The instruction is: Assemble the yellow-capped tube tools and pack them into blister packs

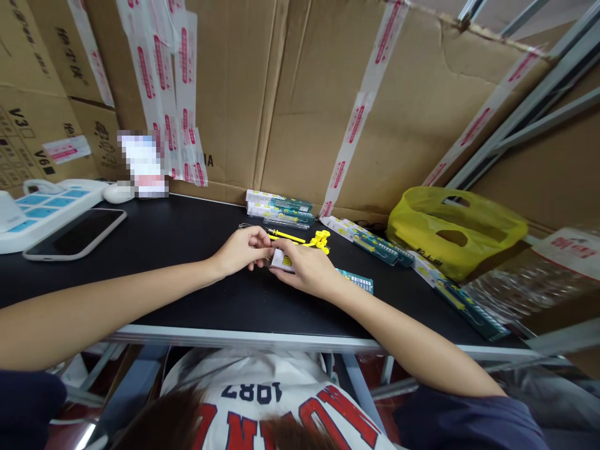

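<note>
Poking from the gripping right hand (307,267), the box (284,261) meets the pinching left hand (240,251).

A slim, elongated box (282,261), white with yellow print at its left end, lies lengthwise in the right hand (307,267) over the bench (210,309). A teal portion, apparently its other end, shows past the wrist, slanting slightly nearer the body. Left fingers (255,239) cover the white end, hiding whether it is open.
</note>
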`<state>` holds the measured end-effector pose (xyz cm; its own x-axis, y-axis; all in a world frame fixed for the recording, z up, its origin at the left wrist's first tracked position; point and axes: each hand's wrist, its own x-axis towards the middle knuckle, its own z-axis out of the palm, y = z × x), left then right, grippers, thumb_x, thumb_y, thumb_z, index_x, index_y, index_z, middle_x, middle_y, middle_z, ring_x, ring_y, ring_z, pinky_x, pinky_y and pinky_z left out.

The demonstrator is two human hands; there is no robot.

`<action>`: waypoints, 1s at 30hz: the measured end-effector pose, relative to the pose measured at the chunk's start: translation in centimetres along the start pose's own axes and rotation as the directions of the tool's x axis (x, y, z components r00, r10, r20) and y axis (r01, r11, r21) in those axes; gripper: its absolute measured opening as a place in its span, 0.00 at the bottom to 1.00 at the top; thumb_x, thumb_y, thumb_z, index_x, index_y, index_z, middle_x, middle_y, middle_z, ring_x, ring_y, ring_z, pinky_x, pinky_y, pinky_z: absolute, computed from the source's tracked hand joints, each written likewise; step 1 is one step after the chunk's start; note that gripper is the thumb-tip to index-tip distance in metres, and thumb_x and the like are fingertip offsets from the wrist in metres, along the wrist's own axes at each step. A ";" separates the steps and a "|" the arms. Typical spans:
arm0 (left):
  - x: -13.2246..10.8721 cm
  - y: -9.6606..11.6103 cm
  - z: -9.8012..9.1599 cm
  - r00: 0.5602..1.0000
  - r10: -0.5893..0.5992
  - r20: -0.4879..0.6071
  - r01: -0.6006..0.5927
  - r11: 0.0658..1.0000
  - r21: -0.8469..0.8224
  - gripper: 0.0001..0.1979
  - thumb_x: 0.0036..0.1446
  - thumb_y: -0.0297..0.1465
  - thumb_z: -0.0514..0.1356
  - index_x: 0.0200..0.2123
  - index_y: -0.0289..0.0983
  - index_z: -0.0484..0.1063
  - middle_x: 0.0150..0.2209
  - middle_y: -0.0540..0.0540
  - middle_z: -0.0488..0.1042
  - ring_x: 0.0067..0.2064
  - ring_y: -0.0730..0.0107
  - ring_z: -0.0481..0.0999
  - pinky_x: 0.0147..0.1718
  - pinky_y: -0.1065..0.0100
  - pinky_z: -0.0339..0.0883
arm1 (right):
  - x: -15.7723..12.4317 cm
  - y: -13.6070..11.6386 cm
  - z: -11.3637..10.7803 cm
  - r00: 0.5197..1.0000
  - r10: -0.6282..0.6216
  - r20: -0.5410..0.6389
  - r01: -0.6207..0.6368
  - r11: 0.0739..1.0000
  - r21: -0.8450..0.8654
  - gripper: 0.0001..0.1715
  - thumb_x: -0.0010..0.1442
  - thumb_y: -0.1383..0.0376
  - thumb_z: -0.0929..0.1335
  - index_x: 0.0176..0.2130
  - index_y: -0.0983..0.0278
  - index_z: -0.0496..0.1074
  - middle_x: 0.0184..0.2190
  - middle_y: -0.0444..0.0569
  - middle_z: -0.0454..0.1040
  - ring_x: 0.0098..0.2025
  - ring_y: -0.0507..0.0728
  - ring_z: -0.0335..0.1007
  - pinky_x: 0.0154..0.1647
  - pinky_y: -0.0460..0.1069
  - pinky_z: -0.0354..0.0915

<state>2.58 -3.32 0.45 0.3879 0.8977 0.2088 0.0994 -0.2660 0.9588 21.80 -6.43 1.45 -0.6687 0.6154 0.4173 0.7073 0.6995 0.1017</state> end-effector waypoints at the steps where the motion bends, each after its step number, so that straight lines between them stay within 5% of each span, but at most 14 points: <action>1: 0.1 0.1 0.0 1.000 -0.009 0.001 0.009 1.000 -0.027 0.13 0.47 0.31 0.67 0.31 0.35 0.65 0.21 0.53 0.69 0.21 0.77 0.69 0.14 0.77 0.61 | 0.0 0.1 0.0 1.000 0.010 -0.004 -0.010 1.000 -0.009 0.25 0.62 0.56 0.65 0.55 0.63 0.59 0.47 0.52 0.76 0.42 0.59 0.75 0.31 0.47 0.61; 7: 0.4 0.5 -0.4 0.998 0.049 -0.027 -0.054 0.975 -0.216 0.12 0.46 0.26 0.65 0.36 0.34 0.69 0.34 0.49 0.73 0.32 0.77 0.74 0.29 0.74 0.70 | 0.2 0.6 -0.3 0.991 0.121 -0.061 -0.125 0.989 -0.074 0.25 0.62 0.55 0.64 0.55 0.64 0.60 0.41 0.53 0.78 0.39 0.60 0.76 0.28 0.47 0.59; 14: 0.6 -0.4 -0.7 0.965 0.262 0.000 -0.261 0.961 0.090 0.07 0.50 0.25 0.60 0.35 0.34 0.70 0.35 0.48 0.73 0.36 0.72 0.75 0.29 0.72 0.73 | 0.2 0.6 -0.7 0.986 0.135 -0.095 -0.143 0.986 -0.081 0.25 0.62 0.55 0.63 0.55 0.65 0.61 0.41 0.52 0.79 0.39 0.60 0.76 0.30 0.47 0.60; 30: 0.2 -0.3 -1.0 0.993 0.111 0.042 -0.118 0.949 0.292 0.09 0.56 0.35 0.58 0.33 0.34 0.70 0.26 0.49 0.71 0.28 0.73 0.72 0.23 0.73 0.69 | 0.4 0.8 -0.7 0.970 0.169 -0.176 -0.181 0.982 -0.058 0.25 0.61 0.55 0.65 0.54 0.64 0.61 0.42 0.51 0.79 0.40 0.60 0.77 0.31 0.48 0.63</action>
<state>1.70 -2.74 0.38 0.4348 0.8471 0.3056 0.3158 -0.4613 0.8292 22.27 -5.95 2.34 -0.4888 0.6508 0.5809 0.8288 0.5544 0.0763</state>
